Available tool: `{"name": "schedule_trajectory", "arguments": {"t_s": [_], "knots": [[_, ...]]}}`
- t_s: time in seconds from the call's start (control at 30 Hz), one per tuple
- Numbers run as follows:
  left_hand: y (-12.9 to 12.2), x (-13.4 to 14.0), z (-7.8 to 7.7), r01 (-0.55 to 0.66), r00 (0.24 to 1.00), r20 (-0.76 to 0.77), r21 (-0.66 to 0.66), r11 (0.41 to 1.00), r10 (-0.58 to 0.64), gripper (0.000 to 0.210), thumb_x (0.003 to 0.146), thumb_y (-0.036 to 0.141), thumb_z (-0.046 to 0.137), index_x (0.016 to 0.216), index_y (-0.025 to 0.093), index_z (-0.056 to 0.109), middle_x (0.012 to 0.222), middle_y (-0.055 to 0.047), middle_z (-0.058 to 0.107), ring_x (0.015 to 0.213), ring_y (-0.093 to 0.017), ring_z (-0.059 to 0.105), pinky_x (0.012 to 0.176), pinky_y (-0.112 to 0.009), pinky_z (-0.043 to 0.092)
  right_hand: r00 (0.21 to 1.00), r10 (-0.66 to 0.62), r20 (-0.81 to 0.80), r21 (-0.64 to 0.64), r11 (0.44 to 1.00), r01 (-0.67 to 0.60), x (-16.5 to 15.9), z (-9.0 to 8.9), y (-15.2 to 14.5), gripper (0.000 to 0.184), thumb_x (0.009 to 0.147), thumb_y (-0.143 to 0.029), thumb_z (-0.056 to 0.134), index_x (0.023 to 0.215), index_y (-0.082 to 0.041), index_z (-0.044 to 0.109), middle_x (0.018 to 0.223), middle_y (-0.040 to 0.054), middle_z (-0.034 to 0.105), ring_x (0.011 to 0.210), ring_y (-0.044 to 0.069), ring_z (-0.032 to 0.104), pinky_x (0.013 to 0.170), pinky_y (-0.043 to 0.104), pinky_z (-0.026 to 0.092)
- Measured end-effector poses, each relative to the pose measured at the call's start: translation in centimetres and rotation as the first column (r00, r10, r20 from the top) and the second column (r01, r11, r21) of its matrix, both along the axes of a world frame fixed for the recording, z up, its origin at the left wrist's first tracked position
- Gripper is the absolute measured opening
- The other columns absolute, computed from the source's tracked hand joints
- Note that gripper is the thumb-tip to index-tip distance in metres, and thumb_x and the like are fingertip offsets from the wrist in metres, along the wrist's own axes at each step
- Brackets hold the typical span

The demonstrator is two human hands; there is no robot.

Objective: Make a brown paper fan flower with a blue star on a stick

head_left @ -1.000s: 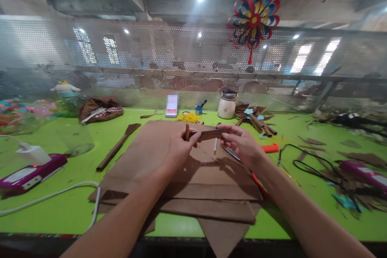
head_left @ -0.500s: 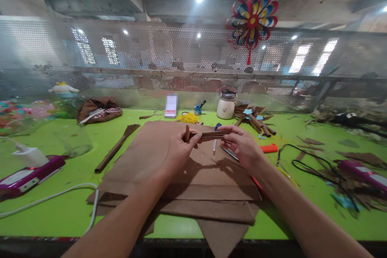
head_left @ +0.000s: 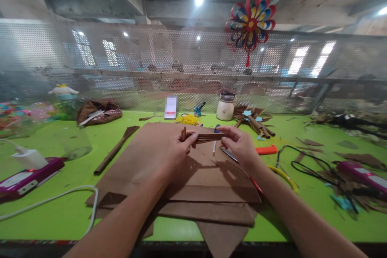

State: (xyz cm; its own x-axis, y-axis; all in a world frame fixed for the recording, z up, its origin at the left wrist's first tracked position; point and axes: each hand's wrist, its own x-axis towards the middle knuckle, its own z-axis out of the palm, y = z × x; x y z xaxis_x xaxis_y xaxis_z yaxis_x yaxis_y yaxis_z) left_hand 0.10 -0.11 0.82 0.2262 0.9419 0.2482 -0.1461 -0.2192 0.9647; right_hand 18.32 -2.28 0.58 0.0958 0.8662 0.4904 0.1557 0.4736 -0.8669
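Observation:
A narrow strip of folded brown paper [head_left: 208,138], layered in pleats, is stretched between my two hands. My left hand [head_left: 181,145] pinches its left end, thumb on top, and a short brown end sticks up past the fingers. My right hand [head_left: 238,143] grips the other end between thumb and fingertips. Both hands are above a stack of large brown paper sheets [head_left: 145,157] on the green table [head_left: 175,227]. Under the right hand, a slim white stick [head_left: 214,146] and a dark metal blade [head_left: 229,153] lie on the sheets.
A rolled brown paper stem [head_left: 116,151] lies left of the sheets. Behind stand a phone [head_left: 171,107], a white jar [head_left: 225,107] and yellow string [head_left: 189,119]. To the right are an orange-handled tool [head_left: 266,150], black cable [head_left: 305,165] and paper scraps. Purple power strips [head_left: 33,179] flank both sides.
The hands stay nearly in place, still holding the strip. My right fingers have closed lower on its end, and more of a yellow handle shows beside my right forearm.

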Motion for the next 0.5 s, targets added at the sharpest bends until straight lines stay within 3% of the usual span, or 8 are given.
{"name": "schedule_trajectory", "arguments": {"t_s": [0.2,0.5], "knots": [[0.26,0.05,0.02,-0.069,0.995,-0.074,0.027,0.997,0.071,0.038,0.067,0.041,0.063,0.094,0.014,0.064,0.053,0.004,0.048,0.041,-0.004,0.030,0.039,-0.019,0.020,0.998,-0.043,0.054,0.025,0.999,0.042,-0.14,0.23,-0.10,0.030,0.067,-0.013,0.049,0.093,-0.016,0.062,0.078,0.0036,0.063,0.057,0.012,0.053,0.052,0.025,0.040],[0.76,0.21,-0.09,-0.152,0.967,-0.179,0.158,0.976,0.180,0.035,0.065,0.045,0.062,0.081,0.014,0.064,0.052,0.003,0.051,0.051,-0.009,0.045,0.050,-0.020,0.034,0.988,-0.090,0.124,0.034,0.996,0.086,0.19,-0.16,0.25,0.029,0.066,-0.014,0.048,0.090,-0.013,0.064,0.062,0.0005,0.058,0.051,0.010,0.048,0.049,0.023,0.038]]}}
